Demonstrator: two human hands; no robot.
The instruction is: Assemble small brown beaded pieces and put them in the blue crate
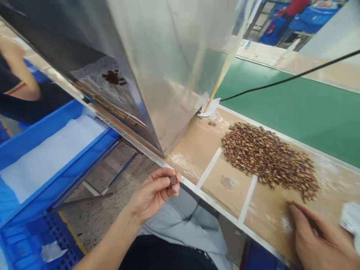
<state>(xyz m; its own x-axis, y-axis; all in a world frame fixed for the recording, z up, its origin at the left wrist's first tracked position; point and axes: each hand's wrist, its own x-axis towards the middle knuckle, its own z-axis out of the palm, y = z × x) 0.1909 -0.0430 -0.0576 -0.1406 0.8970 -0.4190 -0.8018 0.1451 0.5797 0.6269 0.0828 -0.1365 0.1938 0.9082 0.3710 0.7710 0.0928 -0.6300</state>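
My left hand [156, 195] is raised over my lap, its fingertips pinching a small brown disc [173, 180] on edge. My right hand [317, 236] rests at the lower right, fingertips on the tan cardboard sheet [202, 150] at the lower edge of a large heap of small brown discs [267, 159]. I cannot tell whether those fingers hold anything. A couple of loose discs [212, 123] lie apart near the steel panel. A translucent round piece [229, 182] lies between two white strips [208, 169] on the cardboard.
A green conveyor belt [292, 108] runs behind the cardboard, with a black cable [289, 78] above it. A tall steel panel [168, 56] stands at the bench. Left of it sits a blue crate lined with white sheeting [47, 157]. A co-worker's arm [19, 71] shows at far left.
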